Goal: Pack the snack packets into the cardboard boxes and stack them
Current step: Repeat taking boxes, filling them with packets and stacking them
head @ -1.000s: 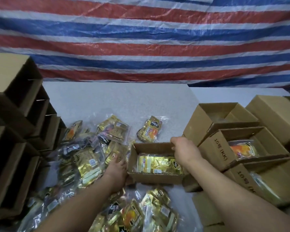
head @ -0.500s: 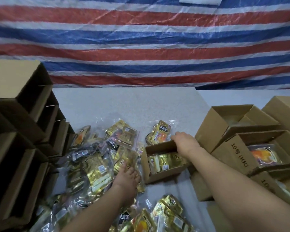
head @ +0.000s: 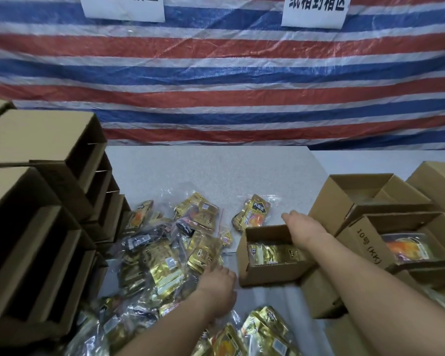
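A small open cardboard box point(head: 265, 272) sits tilted in the middle of the grey table point(head: 216, 173), with gold snack packets point(head: 275, 253) inside. My right hand point(head: 301, 227) grips its far rim, fingers curled over the edge. My left hand point(head: 217, 280) reaches down onto the heap of gold snack packets point(head: 162, 263) left of the box; its fingers are hidden among them, so a hold cannot be made out. One packet point(head: 252, 213) lies alone behind the box.
Open boxes stand at the right, one point(head: 406, 242) holding an orange packet, one point(head: 365, 194) behind it. A stack of side-lying empty boxes point(head: 49, 201) fills the left. More packets point(head: 257, 335) lie at the near edge. A striped tarp point(head: 216, 73) hangs behind.
My right hand has lifted and tilted the small box, shifting it rightward toward the boxes. My left hand left the box's corner and dropped onto the packet heap.
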Available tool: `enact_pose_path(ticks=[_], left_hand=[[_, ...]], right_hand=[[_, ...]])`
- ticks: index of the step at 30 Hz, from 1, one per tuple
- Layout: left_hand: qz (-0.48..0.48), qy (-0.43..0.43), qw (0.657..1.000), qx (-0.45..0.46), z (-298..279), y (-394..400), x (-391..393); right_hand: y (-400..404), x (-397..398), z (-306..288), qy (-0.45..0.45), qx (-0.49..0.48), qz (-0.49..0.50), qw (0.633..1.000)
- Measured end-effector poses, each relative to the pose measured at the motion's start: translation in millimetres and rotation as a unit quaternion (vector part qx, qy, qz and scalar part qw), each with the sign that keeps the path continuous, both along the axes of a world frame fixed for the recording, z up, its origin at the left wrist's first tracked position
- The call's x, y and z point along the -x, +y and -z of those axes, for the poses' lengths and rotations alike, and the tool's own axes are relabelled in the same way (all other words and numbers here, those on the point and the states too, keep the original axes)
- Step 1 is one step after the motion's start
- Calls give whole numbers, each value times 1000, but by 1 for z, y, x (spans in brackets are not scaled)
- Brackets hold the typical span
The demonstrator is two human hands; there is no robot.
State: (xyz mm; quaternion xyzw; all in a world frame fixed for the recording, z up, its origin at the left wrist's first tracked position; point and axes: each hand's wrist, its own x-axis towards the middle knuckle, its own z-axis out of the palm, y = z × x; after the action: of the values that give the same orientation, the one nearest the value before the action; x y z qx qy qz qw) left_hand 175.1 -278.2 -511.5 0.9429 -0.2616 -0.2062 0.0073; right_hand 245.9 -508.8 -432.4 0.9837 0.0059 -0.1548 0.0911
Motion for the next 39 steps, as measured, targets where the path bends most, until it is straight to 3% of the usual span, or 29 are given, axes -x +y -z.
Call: enact_pose_path(ticks=[2,6,8,11,15,18,21,24,25,27,29,31,35,39], left_hand=[[7,-7,1000,17,-19,14,10],[-73,-36,989,127,-79,45,37],[-141,-47,967,208,-107,62,59],[-215,-30,921,323,-128,88,103],[-261,-47,889,373,-143,117,155],[-281,-102,885,358,-168,139,168],[-313,-233,855,343,-208,178,163],[-354,-384,820,233,-236,225,141],[-378,-389,823,169,-242,239,131],[-415,-317,850,64,-246,258,108],[-428,-240,871,15,-240,267,93],[-426,-232,874,-11,-230,271,89],[-421,-276,864,-22,-236,269,99],[-434,-343,831,58,-275,262,136]], right_hand=[[7,10,-9,-26,-28,11,999],[41,41,-36,-80,-158,46,983],[71,68,-54,-117,-282,57,951],[122,125,-70,-113,-467,79,873],[177,177,-73,-58,-515,48,854],[207,183,-91,-42,-515,26,856],[235,171,-123,-63,-518,-10,853],[264,161,-149,-84,-529,-55,843],[272,160,-153,-87,-536,-60,838],[284,162,-157,-86,-548,-75,829],[291,165,-156,-81,-546,-88,829],[294,167,-155,-70,-534,-96,837],[292,167,-158,-42,-545,-82,833],[286,163,-189,-77,-575,-80,810]])
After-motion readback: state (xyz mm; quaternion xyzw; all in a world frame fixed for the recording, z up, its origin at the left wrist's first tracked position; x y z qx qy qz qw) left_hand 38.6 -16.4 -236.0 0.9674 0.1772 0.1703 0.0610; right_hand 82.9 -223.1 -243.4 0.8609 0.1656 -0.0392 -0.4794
